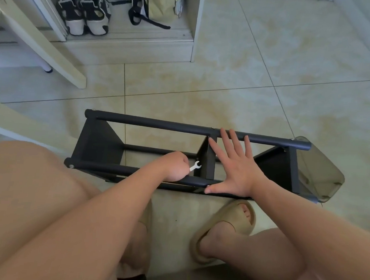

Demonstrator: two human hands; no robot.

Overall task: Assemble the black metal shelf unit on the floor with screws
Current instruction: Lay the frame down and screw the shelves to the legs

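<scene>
The black metal shelf unit point(150, 123) lies on its side on the tiled floor in front of me, two long tubes running left to right with panels between them. My left hand point(175, 166) grips a small white wrench point(195, 165) whose open jaw points at the middle divider panel point(208, 160). My right hand point(236, 166) lies flat with fingers spread across the frame, fingertips on the far tube and thumb on the near tube. Silver screw heads show at the tube ends point(71, 166).
A smoky transparent plastic piece point(320, 174) sits at the shelf's right end. My sandalled foot point(224, 226) is just in front of the frame. A pale furniture leg point(61, 63) slants at the upper left, and shoes point(83, 12) and a bag point(159, 6) sit in an open cabinet beyond.
</scene>
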